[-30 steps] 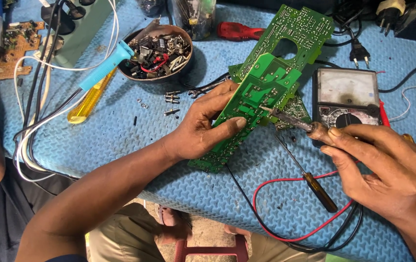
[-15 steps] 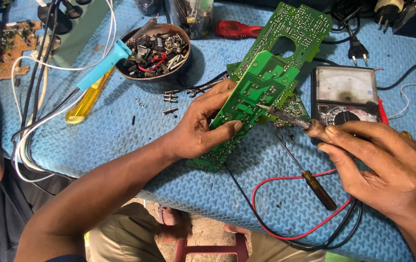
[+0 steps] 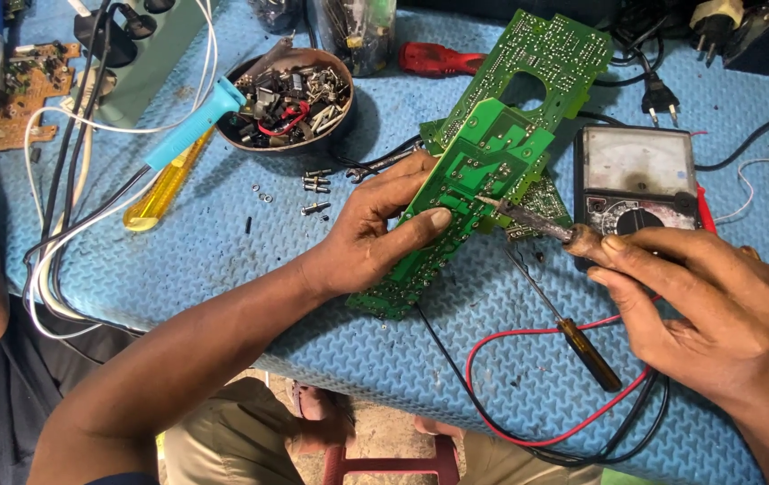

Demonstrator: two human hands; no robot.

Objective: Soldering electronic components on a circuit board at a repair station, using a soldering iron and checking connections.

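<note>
Left hand (image 3: 375,235) still grips the green board (image 3: 465,193), right hand (image 3: 712,305) still pinches the iron (image 3: 541,223) with its tip on it; nothing's really moved. Board's long, tilted, resting on the blue mat (image 3: 223,260) beside the meter (image 3: 637,180).

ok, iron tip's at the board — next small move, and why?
Probably hold the soldering iron tip steady on that spot of the green board. The right hand has the tip at the board's face, and the left hand grips the board tilted off the table, thumb on top, so it seems braced.
</note>
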